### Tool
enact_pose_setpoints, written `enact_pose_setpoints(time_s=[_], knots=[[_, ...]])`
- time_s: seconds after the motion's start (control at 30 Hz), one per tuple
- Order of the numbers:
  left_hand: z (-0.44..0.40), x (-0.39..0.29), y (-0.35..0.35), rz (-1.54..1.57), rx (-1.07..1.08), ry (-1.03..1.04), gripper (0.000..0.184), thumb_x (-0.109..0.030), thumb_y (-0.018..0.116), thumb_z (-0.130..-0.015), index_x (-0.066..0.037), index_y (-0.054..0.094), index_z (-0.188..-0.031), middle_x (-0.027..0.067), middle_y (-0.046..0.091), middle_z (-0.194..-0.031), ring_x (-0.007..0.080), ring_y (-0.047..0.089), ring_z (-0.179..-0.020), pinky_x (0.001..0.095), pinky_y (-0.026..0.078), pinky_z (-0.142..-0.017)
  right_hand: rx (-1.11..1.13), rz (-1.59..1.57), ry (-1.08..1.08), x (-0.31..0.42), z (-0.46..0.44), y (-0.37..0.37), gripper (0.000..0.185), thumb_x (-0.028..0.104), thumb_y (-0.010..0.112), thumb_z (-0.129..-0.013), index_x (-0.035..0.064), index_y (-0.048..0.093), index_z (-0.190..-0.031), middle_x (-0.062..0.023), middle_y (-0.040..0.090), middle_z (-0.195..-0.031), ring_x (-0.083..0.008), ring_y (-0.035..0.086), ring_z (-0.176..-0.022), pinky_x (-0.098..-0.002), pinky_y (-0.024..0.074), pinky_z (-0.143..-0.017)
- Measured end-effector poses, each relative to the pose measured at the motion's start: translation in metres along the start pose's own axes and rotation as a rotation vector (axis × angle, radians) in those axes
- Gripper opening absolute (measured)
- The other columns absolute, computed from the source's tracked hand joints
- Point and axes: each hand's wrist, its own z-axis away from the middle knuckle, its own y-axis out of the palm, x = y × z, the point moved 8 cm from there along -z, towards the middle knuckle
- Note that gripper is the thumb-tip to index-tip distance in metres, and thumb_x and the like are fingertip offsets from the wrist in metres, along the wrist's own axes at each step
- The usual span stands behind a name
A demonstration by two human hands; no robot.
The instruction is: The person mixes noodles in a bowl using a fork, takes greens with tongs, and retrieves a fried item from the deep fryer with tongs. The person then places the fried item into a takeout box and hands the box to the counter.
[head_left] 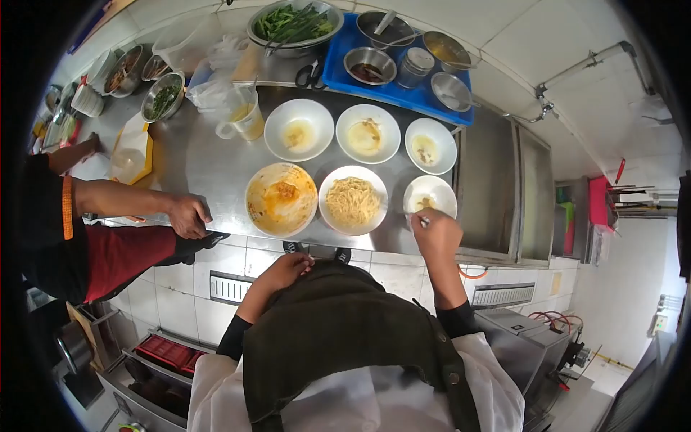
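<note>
My right hand (436, 235) is closed in a pinch at the near rim of a small white bowl (448, 194) with a little pale food in it. Whatever its fingers hold, if anything, is too small to make out. My left hand (285, 271) rests in front of my dark apron (331, 317), fingers curled, with nothing visible in them. Left of the small bowl stands a white bowl of noodles (353, 201), then a bowl smeared with orange sauce (279, 201). Behind them sit three white bowls, (299, 133) among them, with yellowish contents.
A blue tray (338, 61) at the back holds metal bowls and a jar. A measuring jug (248, 119) and a bowl of greens (296, 25) stand to its left. Another person's hand (188, 217) rests on the counter's near edge at left. A sunken metal basin (489, 194) lies right.
</note>
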Motion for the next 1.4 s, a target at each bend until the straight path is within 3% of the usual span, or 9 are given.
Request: enact_pose_setpoints(time_s=[0.17, 0.4, 0.5, 0.63, 0.83, 1.07, 1.17, 1.27, 1.4], knots=[[-0.003, 0.004, 0.001, -0.043, 0.016, -0.031, 0.022, -0.012, 0.048, -0.093, 0.003, 0.060, -0.104, 0.0050, 0.061, -0.085, 0.0122, 0.055, -0.079, 0.0260, 0.046, -0.077, 0.120, 0.151, -0.052, 0.015, -0.009, 0.073, 0.018, 0.025, 0.069, -0.070, 0.0073, 0.067, -0.068, -0.0123, 0.064, -0.067, -0.0289, 0.062, -0.059, -0.0378, 0.0474, -0.052], [0.003, 0.009, -0.004, 0.023, -0.016, 0.001, 0.022, -0.011, 0.047, -0.093, 0.003, 0.060, -0.102, 0.0050, 0.062, -0.085, 0.0122, 0.056, -0.080, 0.0268, 0.047, -0.078, 0.293, -0.905, 0.475, -0.065, 0.003, 0.147, 0.025, 0.021, 0.081, -0.067, -0.0002, 0.069, -0.071, 0.0004, 0.059, -0.060, -0.0053, 0.049, -0.054, -0.0202, 0.0396, -0.051], [0.004, 0.010, -0.004, 0.022, -0.028, -0.005, 0.021, -0.012, 0.048, -0.093, 0.002, 0.061, -0.101, 0.0060, 0.063, -0.085, 0.0127, 0.057, -0.080, 0.0268, 0.047, -0.077, 0.281, -1.029, 0.432, -0.054, -0.003, 0.098, 0.023, 0.020, 0.080, -0.069, 0.0006, 0.069, -0.071, -0.0001, 0.060, -0.060, -0.0054, 0.050, -0.054, -0.0200, 0.0394, -0.051], [0.003, 0.013, -0.005, 0.047, -0.004, -0.011, 0.022, -0.012, 0.047, -0.094, 0.003, 0.060, -0.102, 0.0051, 0.063, -0.086, 0.0121, 0.057, -0.081, 0.0267, 0.047, -0.079, -0.004, -0.050, -0.066, 0.002, -0.014, 0.007, 0.017, 0.020, 0.072, -0.071, 0.0041, 0.067, -0.067, -0.0099, 0.064, -0.061, -0.0222, 0.060, -0.053, -0.0337, 0.0452, -0.051], [0.000, 0.009, 0.001, 0.010, 0.012, -0.004, 0.021, -0.013, 0.048, -0.093, 0.002, 0.062, -0.099, 0.0059, 0.064, -0.085, 0.0121, 0.057, -0.079, 0.0266, 0.047, -0.076, 0.058, 0.128, -0.097, 0.032, -0.012, 0.048, 0.013, 0.024, 0.071, -0.068, 0.0116, 0.070, -0.072, -0.0125, 0.064, -0.067, -0.0294, 0.061, -0.059, -0.0371, 0.0469, -0.053], [0.006, 0.012, 0.001, 0.027, 0.010, -0.007, 0.020, -0.012, 0.048, -0.093, 0.001, 0.062, -0.099, 0.0051, 0.063, -0.085, 0.0120, 0.057, -0.078, 0.0262, 0.047, -0.075, 0.321, -0.932, 0.510, -0.041, -0.003, 0.127, 0.023, 0.016, 0.082, -0.067, -0.0015, 0.067, -0.070, -0.0005, 0.060, -0.061, -0.0073, 0.051, -0.054, -0.0207, 0.0407, -0.050], [0.006, 0.014, 0.004, 0.029, 0.006, -0.030, 0.021, -0.013, 0.048, -0.093, 0.001, 0.062, -0.100, 0.0049, 0.063, -0.086, 0.0120, 0.057, -0.079, 0.0263, 0.047, -0.075, 0.331, -0.968, 0.401, -0.047, -0.007, 0.096, 0.020, 0.018, 0.079, -0.069, 0.0013, 0.068, -0.072, -0.0019, 0.062, -0.061, -0.0109, 0.054, -0.050, -0.0242, 0.0415, -0.048], [0.003, 0.016, 0.002, 0.040, 0.018, -0.013, 0.021, -0.013, 0.049, -0.093, 0.001, 0.062, -0.101, 0.0050, 0.064, -0.087, 0.0121, 0.057, -0.079, 0.0264, 0.047, -0.076, 0.073, -0.073, -0.017, -0.016, -0.010, 0.030, 0.017, 0.020, 0.073, -0.070, 0.0044, 0.067, -0.071, -0.0072, 0.064, -0.062, -0.0206, 0.059, -0.051, -0.0322, 0.0447, -0.049], [0.006, 0.013, 0.004, 0.001, 0.020, -0.018, 0.021, -0.013, 0.049, -0.092, 0.000, 0.062, -0.101, 0.0054, 0.064, -0.087, 0.0123, 0.057, -0.080, 0.0267, 0.047, -0.076, -0.032, 0.164, -0.012, 0.025, -0.009, 0.007, 0.014, 0.022, 0.069, -0.069, 0.0087, 0.065, -0.065, -0.0110, 0.063, -0.065, -0.0307, 0.062, -0.060, -0.0388, 0.0475, -0.052]])
